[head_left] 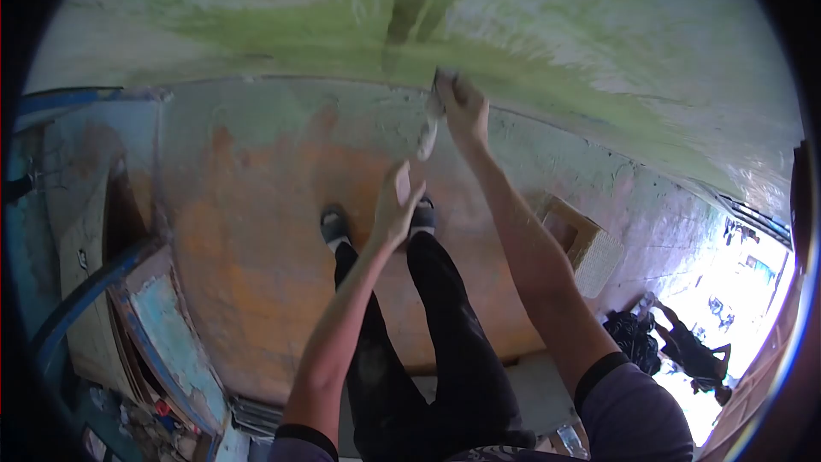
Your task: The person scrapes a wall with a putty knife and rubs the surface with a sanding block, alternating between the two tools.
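My right hand (463, 111) is raised close to the green wall (547, 43), its fingers closed on the dark upper end of a slim tool with a whitish lower part (428, 135). The tool's kind is not clear; its upper end is partly hidden by my fingers. Lower down and to the left, my left hand (396, 210) holds nothing, with thumb and fingers apart. It is beneath the tool's whitish end, a small gap between them. A dark streak (412, 0) marks the wall above my right hand.
Worn orange and green floor (256, 231) lies around my sandalled feet (334, 224). An open cardboard box (590, 248) stands at the right by the wall. Worn blue-framed panels (175, 325) are at the left. A person in dark clothes (693, 351) is near the bright opening.
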Demonstrator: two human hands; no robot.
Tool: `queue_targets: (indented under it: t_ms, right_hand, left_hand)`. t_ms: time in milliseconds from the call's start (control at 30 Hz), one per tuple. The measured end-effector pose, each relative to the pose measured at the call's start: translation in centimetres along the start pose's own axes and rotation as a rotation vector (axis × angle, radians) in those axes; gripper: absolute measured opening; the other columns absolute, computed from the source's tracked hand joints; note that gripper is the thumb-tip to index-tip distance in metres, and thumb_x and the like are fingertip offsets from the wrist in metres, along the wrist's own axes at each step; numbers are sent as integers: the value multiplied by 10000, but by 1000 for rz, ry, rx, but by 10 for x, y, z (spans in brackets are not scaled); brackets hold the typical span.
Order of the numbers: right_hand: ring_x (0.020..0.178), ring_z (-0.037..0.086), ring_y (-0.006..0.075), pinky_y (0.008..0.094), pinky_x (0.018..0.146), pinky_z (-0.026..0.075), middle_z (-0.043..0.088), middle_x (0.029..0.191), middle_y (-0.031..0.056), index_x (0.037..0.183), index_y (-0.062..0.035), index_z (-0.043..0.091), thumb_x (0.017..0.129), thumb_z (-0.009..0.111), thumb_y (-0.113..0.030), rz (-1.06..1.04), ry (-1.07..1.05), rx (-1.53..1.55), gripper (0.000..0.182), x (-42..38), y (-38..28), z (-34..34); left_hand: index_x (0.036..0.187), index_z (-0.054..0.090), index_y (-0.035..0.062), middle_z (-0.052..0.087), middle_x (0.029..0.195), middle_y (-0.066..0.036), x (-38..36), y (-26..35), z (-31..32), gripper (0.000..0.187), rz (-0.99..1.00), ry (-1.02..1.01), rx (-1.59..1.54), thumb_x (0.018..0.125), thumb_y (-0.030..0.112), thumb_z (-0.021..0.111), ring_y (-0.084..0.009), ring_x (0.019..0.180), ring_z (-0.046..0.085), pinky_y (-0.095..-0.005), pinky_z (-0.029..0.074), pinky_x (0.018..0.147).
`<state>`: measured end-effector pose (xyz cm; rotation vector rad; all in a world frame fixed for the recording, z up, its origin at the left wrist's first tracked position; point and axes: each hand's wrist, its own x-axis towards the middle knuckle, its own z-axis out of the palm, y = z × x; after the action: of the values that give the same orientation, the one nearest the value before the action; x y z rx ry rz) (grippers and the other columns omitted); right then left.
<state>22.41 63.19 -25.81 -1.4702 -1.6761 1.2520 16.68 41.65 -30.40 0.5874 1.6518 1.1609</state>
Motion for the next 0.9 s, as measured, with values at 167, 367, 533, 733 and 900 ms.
queue_targets:
  t_ms: [167, 367, 533, 733, 900]
  right_hand:
    - [672, 529, 37, 245, 593, 429, 662, 739, -1, 901, 22, 680, 967, 694, -209, -79, -8, 179, 240, 41, 3, 13]
    - [625, 558, 63, 282, 595, 466, 663, 645, 42, 804, 39, 681, 902, 729, -174, -113, 77, 100, 239, 52, -19, 10]
    - [644, 578, 86, 280, 579, 468, 660, 708, 55, 845, 51, 677, 927, 720, -175, -47, 147, 91, 245, 54, 9, 6]
    - [679, 640, 89, 274, 604, 509, 711, 758, 71, 858, 62, 715, 942, 712, -173, -6, 169, -98, 250, 52, 2, -6]
    - [655, 606, 75, 269, 598, 489, 687, 724, 46, 811, 59, 697, 937, 721, -179, 19, 202, 49, 270, 46, -2, 2]
  left_hand:
    - [1420, 447, -38, 516, 1357, -203, 104, -5, 19, 638, 428, 215, 269, 972, 363, 663, -284, 1187, 575, -404, 448, 1015]
    - [1221, 594, -15, 646, 1079, -155, 140, 65, 26, 454, 197, -125, -64, 1015, 389, 587, -215, 970, 614, -369, 484, 884]
    - [1119, 623, -20, 666, 945, -119, 143, 79, 41, 441, 229, -154, -73, 1008, 406, 591, -168, 855, 598, -350, 491, 797]
    - [1110, 612, -8, 622, 896, -53, 137, 77, 45, 503, 75, -243, -67, 1023, 481, 527, -130, 838, 536, -325, 467, 775]
    - [1156, 606, -14, 663, 1012, -103, 150, 58, 48, 523, 137, -159, -37, 1023, 486, 529, -160, 935, 583, -339, 470, 876]
